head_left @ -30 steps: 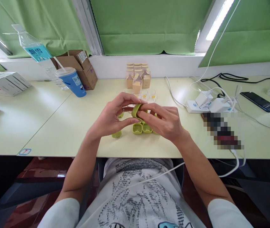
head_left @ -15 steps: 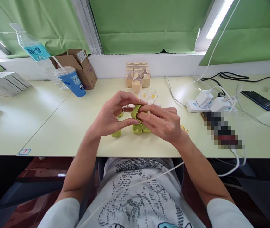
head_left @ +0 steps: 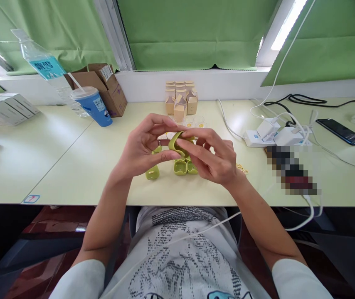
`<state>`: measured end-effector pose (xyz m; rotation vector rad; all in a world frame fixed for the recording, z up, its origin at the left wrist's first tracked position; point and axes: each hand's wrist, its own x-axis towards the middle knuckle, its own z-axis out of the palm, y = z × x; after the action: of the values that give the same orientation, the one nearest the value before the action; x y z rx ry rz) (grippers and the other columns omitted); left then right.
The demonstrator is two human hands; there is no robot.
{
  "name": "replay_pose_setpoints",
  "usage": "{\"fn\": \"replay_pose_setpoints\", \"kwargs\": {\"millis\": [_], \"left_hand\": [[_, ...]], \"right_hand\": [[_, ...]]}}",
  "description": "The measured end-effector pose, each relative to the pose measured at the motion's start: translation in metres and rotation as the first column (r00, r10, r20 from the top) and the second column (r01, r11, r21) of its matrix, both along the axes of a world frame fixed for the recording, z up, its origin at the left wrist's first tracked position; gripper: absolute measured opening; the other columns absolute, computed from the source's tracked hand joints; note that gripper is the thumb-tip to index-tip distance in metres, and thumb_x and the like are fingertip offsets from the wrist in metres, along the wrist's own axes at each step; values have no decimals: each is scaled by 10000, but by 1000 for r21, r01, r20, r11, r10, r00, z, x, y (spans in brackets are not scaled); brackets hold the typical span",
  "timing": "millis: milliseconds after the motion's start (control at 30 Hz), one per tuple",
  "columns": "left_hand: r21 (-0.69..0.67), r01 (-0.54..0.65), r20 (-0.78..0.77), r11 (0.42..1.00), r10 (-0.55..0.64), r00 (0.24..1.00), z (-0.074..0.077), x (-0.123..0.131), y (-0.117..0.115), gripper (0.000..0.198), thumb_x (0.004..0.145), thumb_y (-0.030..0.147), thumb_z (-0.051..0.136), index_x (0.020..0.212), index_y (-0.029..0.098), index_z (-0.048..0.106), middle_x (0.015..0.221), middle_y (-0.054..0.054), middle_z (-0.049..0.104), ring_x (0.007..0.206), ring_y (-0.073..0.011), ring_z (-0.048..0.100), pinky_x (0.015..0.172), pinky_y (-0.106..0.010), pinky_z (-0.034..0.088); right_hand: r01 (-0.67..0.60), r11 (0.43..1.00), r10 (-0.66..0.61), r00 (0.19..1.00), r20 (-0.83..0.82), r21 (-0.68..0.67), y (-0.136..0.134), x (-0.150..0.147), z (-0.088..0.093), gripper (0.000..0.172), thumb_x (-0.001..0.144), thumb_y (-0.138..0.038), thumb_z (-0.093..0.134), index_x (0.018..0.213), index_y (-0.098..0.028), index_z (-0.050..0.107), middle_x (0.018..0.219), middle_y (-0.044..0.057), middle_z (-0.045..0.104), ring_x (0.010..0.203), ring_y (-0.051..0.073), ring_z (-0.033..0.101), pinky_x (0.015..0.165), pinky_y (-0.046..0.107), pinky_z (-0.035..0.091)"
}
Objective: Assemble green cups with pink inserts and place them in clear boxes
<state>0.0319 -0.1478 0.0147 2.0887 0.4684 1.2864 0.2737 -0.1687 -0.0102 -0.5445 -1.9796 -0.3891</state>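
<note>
Both my hands meet above the pale table (head_left: 80, 166), pinching one small olive-green plastic case (head_left: 175, 143). My left hand (head_left: 144, 147) grips its left side with thumb and fingertips. My right hand (head_left: 213, 158) holds its right side, fingers curled over the top. Under my hands, several more green case halves (head_left: 181, 167) lie on the table, one (head_left: 151, 172) a little to the left. Behind them are small clear cups with yellow pieces (head_left: 193, 122) and a cluster of small tan cartons (head_left: 180, 101).
A blue cup with a straw (head_left: 92, 106), a water bottle (head_left: 48, 68) and an open cardboard box (head_left: 107, 87) stand at the back left. White boxes (head_left: 4, 109) lie far left. A power strip with chargers (head_left: 274, 135), cables and a dark phone (head_left: 342, 133) lie right.
My hands have lifted slightly and turned the green case; the right fingers have shifted over its top. Nothing else on the table has moved.
</note>
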Motion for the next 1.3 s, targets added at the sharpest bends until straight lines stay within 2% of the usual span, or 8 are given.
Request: {"fn": "replay_pose_setpoints", "kwargs": {"millis": [233, 433, 567, 667, 800, 1000, 1133, 1300], "left_hand": [[52, -94, 16, 994, 93, 996, -1, -1, 3, 597, 905, 681, 934, 1257, 305, 632, 1304, -100, 802, 1354, -333, 785, 1039, -483, 754], [25, -50, 41, 998, 49, 998, -2, -1, 4, 546, 913, 635, 947, 1244, 302, 667, 1289, -89, 794, 1298, -297, 801, 1040, -439, 739], [-28, -47, 21, 998, 48, 999, 0, 2, 2, 462, 979, 631, 884, 1214, 275, 704, 1252, -97, 812, 1210, -257, 819, 1027, -413, 727], [-99, -45, 41, 994, 49, 998, 2, 4, 1, 406, 984, 602, 890, 1148, 257, 754, 1191, -90, 822, 1151, -237, 820, 941, -375, 723], [-208, -46, 83, 977, 64, 995, 3, 5, -1, 421, 928, 594, 944, 1096, 237, 796, 1089, -78, 823, 1015, -209, 810, 809, -312, 700], [-334, -30, 123, 942, 75, 990, 7, 9, -3, 472, 830, 569, 1026, 1008, 196, 798, 1005, -68, 798, 904, -179, 783, 758, -274, 696], [-354, -17, 117, 935, 62, 991, 8, 10, -3, 498, 787, 563, 1057, 985, 189, 794, 940, -45, 762, 824, -157, 767, 715, -263, 687], [-348, -23, 73, 937, 51, 996, 5, 10, 1, 537, 829, 636, 1006, 997, 196, 747, 898, -38, 747, 805, -164, 773, 722, -282, 706]], "right_hand": [[-66, 998, 66, 997, -43, 3, 1, 0, 2, 604, 986, -108, 672, 1523, -385, 671, 1495, 102, 712, 1001, 238, 760, 625, 368, 668], [-90, 992, 89, 996, -15, -89, 4, 1, 1, 539, 1043, -165, 749, 1523, -396, 667, 1571, 83, 701, 1391, 297, 735, 908, 445, 772], [-132, 982, 122, 989, -84, -133, 6, 1, 1, 343, 1107, -185, 702, 1404, -347, 750, 1454, 80, 762, 1107, 230, 812, 789, 414, 763], [-164, 970, 143, 982, -123, -182, 6, 0, 2, 255, 1118, -224, 728, 1353, -305, 787, 1378, 92, 779, 878, 179, 781, 691, 381, 726], [-215, 957, 186, 970, -154, -197, 8, -3, 2, 221, 1111, -226, 748, 1321, -272, 798, 1301, 97, 783, 862, 180, 767, 744, 391, 733], [-292, 916, 243, 950, -197, -276, 13, -3, 2, 83, 1077, -218, 793, 1153, -233, 763, 1224, 80, 760, 780, 146, 692, 612, 318, 650], [-349, 868, 285, 932, -222, -352, 14, 0, 4, 119, 1051, -237, 834, 1035, -223, 717, 1190, 65, 747, 740, 119, 645, 534, 274, 560], [-408, 767, 290, 909, -300, -495, 11, 0, 7, 175, 1030, -344, 869, 981, -228, 748, 1206, 65, 765, 843, 140, 699, 516, 231, 578]]}}
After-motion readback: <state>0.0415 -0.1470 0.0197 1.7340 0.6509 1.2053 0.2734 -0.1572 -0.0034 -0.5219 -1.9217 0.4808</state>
